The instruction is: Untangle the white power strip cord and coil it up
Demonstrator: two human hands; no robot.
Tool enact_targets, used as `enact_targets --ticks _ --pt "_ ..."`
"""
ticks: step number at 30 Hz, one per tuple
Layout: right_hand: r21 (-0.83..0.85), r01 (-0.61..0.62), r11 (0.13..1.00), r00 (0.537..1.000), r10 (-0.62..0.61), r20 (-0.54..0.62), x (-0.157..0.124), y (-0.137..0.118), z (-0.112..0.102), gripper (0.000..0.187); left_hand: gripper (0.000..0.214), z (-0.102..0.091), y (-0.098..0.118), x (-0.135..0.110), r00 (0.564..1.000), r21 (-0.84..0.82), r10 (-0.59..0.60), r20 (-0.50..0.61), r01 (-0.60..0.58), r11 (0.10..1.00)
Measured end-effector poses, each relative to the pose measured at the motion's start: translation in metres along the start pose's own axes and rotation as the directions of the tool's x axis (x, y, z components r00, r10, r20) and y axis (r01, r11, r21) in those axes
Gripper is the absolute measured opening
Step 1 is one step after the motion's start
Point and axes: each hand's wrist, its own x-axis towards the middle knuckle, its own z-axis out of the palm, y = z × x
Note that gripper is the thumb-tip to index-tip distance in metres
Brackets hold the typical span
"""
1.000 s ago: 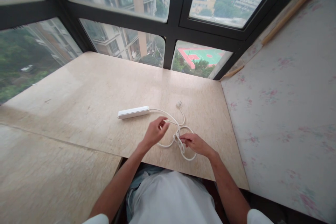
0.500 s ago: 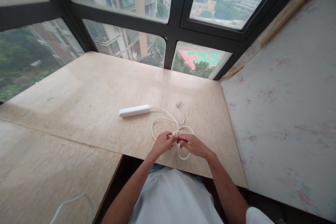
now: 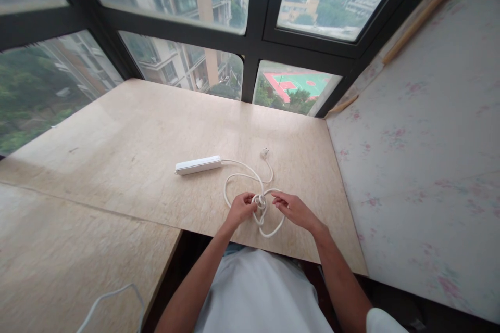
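Observation:
A white power strip lies on the pale marble-patterned ledge, and its white cord runs right into a loose knot with loops around it. The cord's plug rests beyond the loops. My left hand is closed on the cord at the left side of the knot, its fingertips partly hidden by the hand. To the right of the knot, my right hand hovers by the right loop with its fingers apart, holding nothing that I can see.
Dark-framed windows border the ledge at the back. A floral-papered wall rises at the right. Another white cable lies on the lower-left surface, beside a dark gap.
My right hand has moved right, off the knot it was pinching together with my left hand. The knot now shows between the hands, looser. The power strip and plug stay put.

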Motion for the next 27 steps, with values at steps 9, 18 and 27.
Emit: enact_targets --ticks 9,18,27 --pt "-0.027 0.012 1.0 1.0 -0.012 0.011 0.002 0.032 0.014 0.036 0.039 -0.014 0.024 -0.011 0.999 -0.524 0.027 0.021 -0.012 0.852" --pt "-0.088 -0.041 0.995 0.99 0.028 -0.138 0.01 0.039 0.005 0.03 0.029 -0.024 0.06 -0.027 0.989 -0.852 0.131 0.063 -0.015 0.524" --pt "0.015 -0.019 1.0 0.965 0.022 -0.26 0.004 0.015 -0.006 0.035 0.028 -0.017 0.064 -0.032 0.985 -0.861 0.17 0.003 -0.084 0.501"
